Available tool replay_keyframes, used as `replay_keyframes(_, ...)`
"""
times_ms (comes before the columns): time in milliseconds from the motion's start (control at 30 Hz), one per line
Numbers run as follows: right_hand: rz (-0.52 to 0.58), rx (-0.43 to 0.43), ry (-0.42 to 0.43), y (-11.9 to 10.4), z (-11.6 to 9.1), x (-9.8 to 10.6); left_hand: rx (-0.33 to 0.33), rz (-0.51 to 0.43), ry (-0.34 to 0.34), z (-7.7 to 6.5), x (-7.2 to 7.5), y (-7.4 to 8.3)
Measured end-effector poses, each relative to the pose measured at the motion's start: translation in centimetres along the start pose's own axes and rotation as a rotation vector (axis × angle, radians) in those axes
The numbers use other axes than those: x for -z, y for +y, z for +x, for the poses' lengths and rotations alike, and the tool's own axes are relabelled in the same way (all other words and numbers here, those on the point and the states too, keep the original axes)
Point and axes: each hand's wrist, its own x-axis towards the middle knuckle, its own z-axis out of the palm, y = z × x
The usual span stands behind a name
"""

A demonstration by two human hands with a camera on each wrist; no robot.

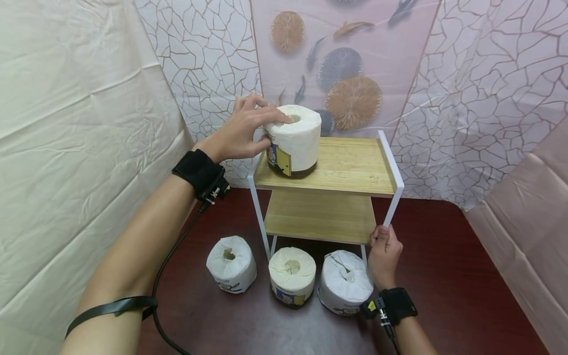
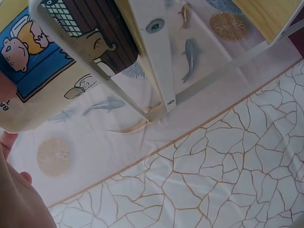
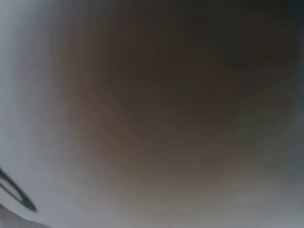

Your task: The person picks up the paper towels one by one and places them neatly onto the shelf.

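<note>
Cream paper roll (image 1: 301,144), cartoon-printed, brown-based, apparently slightly creased.

The shelf (image 1: 350,167) before me has yellow boards (image 1: 319,212) and a white frame (image 1: 390,160), and at its eleven o'clock a white paper roll (image 1: 299,143) carries a blue and yellow picture (image 1: 280,159) above a brown band (image 1: 301,173). At twelve o'clock the pink cloth (image 1: 341,37) has orange and grey round patterns; at four, the table (image 1: 443,276) is dark red.

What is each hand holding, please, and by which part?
The left hand holds a roll by its top and left side; the right hand grips the shelf by its near right leg.
</note>
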Motion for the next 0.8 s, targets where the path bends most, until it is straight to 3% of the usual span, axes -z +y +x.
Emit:
replay_keyframes(167, -0.013, -0.012, 0.014, -0.7, 0.0, -0.2, 0.007, 0.003, 0.012, -0.2, 0.1, 0.0)
replay_keyframes(400, 0.008, -0.004, 0.021, -3.5, -0.1, -0.4, 0.002, 0.019, 0.018, -0.4, 0.1, 0.1)
replay_keyframes(800, -0.011, 0.002, 0.016, -3.5, -0.1, -0.3, 0.014, 0.068, -0.002, -0.2, 0.3, 0.5)
